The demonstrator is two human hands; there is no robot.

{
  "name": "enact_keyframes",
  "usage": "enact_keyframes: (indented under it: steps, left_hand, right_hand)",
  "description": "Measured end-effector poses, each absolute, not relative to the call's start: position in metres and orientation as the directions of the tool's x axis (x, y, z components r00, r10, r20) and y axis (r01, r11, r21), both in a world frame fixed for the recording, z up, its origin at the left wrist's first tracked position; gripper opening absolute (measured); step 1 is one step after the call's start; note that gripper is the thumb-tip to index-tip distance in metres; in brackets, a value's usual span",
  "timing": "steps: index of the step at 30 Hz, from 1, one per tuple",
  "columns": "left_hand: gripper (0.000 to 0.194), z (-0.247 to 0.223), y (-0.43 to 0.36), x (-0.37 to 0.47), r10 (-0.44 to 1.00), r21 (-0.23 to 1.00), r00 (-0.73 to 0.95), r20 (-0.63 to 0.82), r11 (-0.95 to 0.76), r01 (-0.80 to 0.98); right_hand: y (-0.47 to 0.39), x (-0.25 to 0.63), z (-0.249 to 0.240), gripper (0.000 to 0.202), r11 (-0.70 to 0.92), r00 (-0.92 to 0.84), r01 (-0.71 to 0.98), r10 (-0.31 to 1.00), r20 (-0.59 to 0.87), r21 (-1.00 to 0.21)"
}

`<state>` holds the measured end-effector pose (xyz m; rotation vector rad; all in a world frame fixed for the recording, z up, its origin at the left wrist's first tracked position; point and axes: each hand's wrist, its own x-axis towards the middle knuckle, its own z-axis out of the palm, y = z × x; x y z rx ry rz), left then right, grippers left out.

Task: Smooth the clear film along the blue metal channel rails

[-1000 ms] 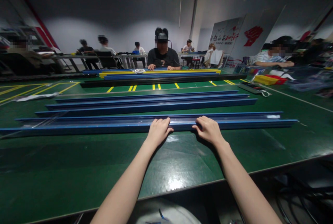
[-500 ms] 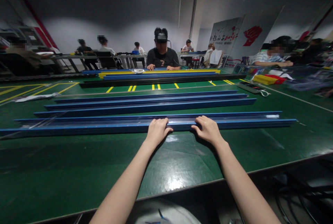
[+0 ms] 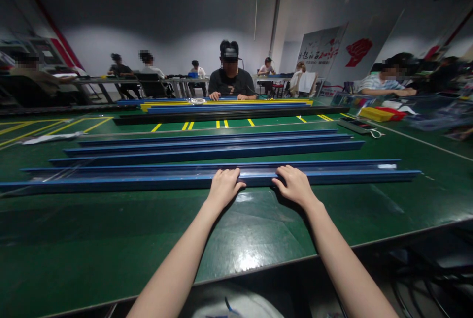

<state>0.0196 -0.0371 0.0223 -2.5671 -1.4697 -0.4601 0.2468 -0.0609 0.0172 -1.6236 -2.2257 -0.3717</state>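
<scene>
A long blue channel strip lies crosswise on the green table, nearest to me. My left hand grips its front edge near the middle, fingers over the top and thumb on the near side. A short way to the right, my right hand is closed on the same strip in the same manner. Clear plastic film shows at the strip's left part. Just behind lie more blue strips, parallel to the held one and untouched.
Yellow strips and a black strip lie farther back, before a seated person. A dark phone-like object is at the right, near a yellow tray. The table's front edge crosses below.
</scene>
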Motion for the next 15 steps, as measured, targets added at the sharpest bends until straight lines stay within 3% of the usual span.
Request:
enact_keyframes:
  steps: [15]
  left_hand:
    - [0.023,0.024,-0.038,0.019,0.805,0.034,0.493,0.330,-0.532,0.846]
  right_hand:
    - [-0.061,0.234,0.018,0.020,0.328,-0.308,0.944,0.851,0.425,0.026]
